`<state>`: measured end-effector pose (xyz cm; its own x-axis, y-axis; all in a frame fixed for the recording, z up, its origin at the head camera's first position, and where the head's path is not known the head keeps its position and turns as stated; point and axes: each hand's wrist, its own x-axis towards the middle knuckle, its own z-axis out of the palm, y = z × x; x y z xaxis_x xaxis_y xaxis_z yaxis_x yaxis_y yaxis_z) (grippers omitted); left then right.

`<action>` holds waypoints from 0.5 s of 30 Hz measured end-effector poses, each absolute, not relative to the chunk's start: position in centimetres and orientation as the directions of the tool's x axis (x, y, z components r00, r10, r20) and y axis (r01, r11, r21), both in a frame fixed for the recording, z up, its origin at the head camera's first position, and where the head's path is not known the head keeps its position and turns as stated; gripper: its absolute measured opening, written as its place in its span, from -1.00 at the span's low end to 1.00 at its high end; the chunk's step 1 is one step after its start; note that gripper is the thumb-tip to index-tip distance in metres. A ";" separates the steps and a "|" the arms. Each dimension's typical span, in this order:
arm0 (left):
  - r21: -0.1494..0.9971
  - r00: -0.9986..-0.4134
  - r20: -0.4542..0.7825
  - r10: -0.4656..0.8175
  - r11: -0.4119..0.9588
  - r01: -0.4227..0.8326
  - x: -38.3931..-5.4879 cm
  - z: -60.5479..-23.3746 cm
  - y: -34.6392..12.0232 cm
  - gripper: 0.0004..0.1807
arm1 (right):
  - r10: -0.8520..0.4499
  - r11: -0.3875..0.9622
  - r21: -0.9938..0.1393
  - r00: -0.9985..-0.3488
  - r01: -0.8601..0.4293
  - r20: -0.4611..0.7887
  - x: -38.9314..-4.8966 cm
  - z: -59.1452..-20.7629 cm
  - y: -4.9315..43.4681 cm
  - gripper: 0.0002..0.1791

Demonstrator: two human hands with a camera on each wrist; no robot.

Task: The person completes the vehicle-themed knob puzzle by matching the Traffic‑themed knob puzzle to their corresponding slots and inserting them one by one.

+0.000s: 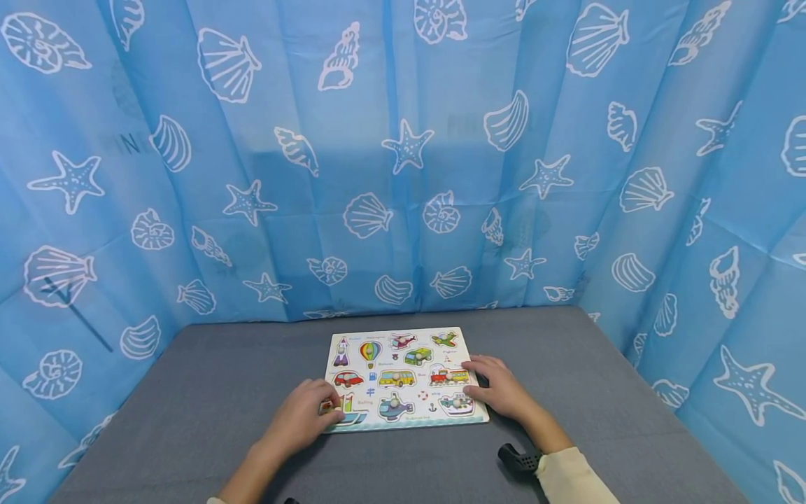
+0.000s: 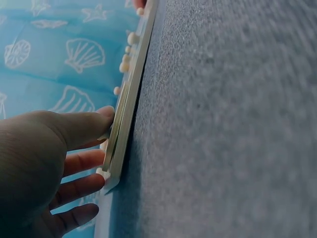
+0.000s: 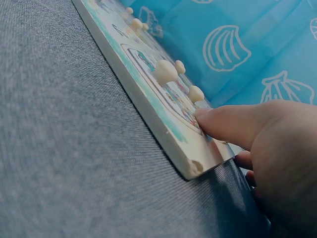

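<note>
A wooden knob puzzle board (image 1: 409, 392) with vehicle pictures lies on the grey table. At its lower left corner, my left hand (image 1: 303, 414) pinches the sailboat piece (image 1: 352, 414) by its knob, which the thumb and fingers mostly hide. In the left wrist view that piece (image 2: 115, 134) stands slightly tilted out of the board's surface. The right hand (image 1: 504, 388) rests on the board's right edge. Its thumb (image 3: 223, 119) lies straight on the top face near the ship piece (image 1: 456, 404), with the other fingers by the train piece (image 1: 450, 376).
Other knobbed pieces sit in the board, among them a yellow bus (image 1: 397, 379), a hot-air balloon (image 1: 370, 351) and a submarine (image 1: 395, 406). Behind the grey table (image 1: 252, 364) hangs a blue curtain (image 1: 403, 182) with shells and starfish. A black strap (image 1: 520, 458) circles the right wrist.
</note>
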<state>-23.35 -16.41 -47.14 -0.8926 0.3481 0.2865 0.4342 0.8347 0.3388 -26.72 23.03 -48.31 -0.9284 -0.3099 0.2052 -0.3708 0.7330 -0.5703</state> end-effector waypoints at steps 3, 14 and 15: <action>0.320 -0.882 0.308 0.357 0.834 0.450 -23.4 -47.3 -16.2 -0.76 | -0.305 0.738 -0.568 -0.931 -0.363 0.199 -26.7 -48.3 23.0 -0.48; 0.316 -0.882 0.304 0.361 0.835 0.451 -23.5 -47.2 -15.6 -0.77 | -0.306 0.734 -0.569 -0.928 -0.371 0.211 -26.7 -48.4 23.0 -0.48; 0.316 -0.883 0.301 0.361 0.835 0.449 -23.5 -47.2 -15.5 -0.77 | -0.307 0.733 -0.570 -0.928 -0.372 0.211 -26.7 -48.4 23.0 -0.48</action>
<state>-23.51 -15.49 -47.17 -0.8827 0.3609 0.3009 0.4494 0.8355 0.3163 -26.70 22.98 -48.45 -0.9280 -0.3068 0.2113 -0.3720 0.7327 -0.5698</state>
